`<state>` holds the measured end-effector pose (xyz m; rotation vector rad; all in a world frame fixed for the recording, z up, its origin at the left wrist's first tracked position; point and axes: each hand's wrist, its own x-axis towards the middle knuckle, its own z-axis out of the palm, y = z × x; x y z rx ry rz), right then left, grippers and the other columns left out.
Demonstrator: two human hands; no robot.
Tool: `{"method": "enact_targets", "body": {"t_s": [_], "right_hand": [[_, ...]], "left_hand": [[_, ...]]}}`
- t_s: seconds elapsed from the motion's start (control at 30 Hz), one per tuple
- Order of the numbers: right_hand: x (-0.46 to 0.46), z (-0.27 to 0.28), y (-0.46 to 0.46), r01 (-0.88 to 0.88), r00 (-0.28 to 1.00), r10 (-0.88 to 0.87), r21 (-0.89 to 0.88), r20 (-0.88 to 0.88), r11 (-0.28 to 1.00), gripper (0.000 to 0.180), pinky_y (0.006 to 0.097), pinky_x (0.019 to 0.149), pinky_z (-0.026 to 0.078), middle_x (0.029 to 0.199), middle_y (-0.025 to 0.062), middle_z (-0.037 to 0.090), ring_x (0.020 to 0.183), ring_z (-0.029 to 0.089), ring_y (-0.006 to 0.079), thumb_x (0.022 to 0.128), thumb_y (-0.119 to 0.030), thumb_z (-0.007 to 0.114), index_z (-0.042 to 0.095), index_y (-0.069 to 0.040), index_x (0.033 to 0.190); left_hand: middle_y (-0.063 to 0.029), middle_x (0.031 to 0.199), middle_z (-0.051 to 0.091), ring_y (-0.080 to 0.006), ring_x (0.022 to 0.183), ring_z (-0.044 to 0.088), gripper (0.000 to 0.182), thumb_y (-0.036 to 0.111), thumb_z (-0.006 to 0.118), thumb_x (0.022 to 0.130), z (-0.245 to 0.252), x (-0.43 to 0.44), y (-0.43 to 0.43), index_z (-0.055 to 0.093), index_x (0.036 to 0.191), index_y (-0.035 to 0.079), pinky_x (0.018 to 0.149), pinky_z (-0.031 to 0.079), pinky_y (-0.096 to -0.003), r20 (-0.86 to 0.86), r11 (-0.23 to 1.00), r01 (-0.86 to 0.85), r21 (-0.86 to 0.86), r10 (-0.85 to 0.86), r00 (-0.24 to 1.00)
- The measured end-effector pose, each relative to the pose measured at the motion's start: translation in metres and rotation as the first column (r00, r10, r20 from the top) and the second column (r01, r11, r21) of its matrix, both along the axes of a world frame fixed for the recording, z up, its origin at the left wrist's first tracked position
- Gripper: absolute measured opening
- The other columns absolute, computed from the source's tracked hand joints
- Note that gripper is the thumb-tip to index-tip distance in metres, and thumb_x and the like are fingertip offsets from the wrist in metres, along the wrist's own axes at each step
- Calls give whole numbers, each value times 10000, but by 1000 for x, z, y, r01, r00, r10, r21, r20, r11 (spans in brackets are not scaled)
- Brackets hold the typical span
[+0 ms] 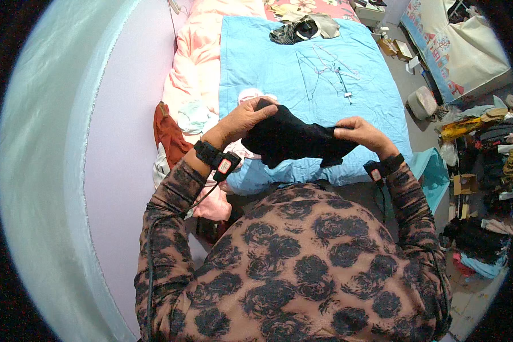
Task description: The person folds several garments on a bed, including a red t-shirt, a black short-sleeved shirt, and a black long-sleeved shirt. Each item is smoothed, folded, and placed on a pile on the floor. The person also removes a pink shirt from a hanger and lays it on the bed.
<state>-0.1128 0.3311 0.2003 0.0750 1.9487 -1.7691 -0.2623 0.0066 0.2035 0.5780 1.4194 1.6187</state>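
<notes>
A black cloth garment [297, 137] hangs stretched between my two hands, above the near part of a bed. My left hand [250, 115] pinches its upper left corner between thumb and fingers. The right edge of the garment is gripped by my right hand [361, 131], a little lower. What kind of garment it is, I cannot tell. Partly hidden behind my left hand and the cloth lies a pink and white garment [253, 93]. The light blue bedspread [265, 64] spreads beneath and beyond both hands.
Several wire hangers [325, 70] lie on the bedspread, with a clothes pile [305, 30] farther back. A rust-coloured cloth [169, 132] hangs at the bed's left side. To the right stand a turquoise fabric bin [431, 175] and cluttered shelves [487, 171]. The wall [119, 128] rises on the left.
</notes>
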Motion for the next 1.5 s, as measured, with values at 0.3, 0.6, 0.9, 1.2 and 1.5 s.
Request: {"method": "enact_targets", "body": {"t_s": [0.3,0.6,0.9,1.2,1.5], "right_hand": [[7,101,21,81,936,-190,-344,-296,935,238,259,717,521,947,4,673,803,634,96,949,-216,635,641,-28,1094],[-30,118,123,466,727,-363,30,-583,884,229,210,832,468,1011,-26,671,921,598,60,954,-183,642,670,-51,1139],[-48,182,159,411,735,-10,433,-678,802,223,217,781,457,902,-54,621,853,551,44,921,-226,698,662,-38,1035],[-49,187,172,386,700,-176,160,-692,908,255,235,854,466,998,-26,672,933,596,65,968,-198,619,650,-60,1181],[-44,185,157,536,291,214,345,-932,771,259,258,923,505,1120,25,667,1051,615,100,987,-127,566,619,-66,1233]], "left_hand": [[-39,822,697,-107,771,605,289,156,739,766,-41,-10,-26,680,1021,32,741,513,-310,-498,718,81,-691,-554,667],[2,1061,664,-87,936,592,306,187,639,942,32,-72,-32,637,1195,15,854,482,-248,-449,964,-257,69,260,855],[-3,919,702,-71,843,622,252,207,722,906,147,-115,-22,711,1067,13,766,509,-212,-725,911,-350,218,391,567],[-35,1092,689,-108,1032,619,274,136,628,961,146,-113,-23,641,1207,17,939,482,-254,-710,973,-149,179,232,665],[48,827,617,-32,673,553,285,244,722,901,132,-101,-7,648,1104,58,592,455,-192,-674,978,-124,-169,-23,738]]}}
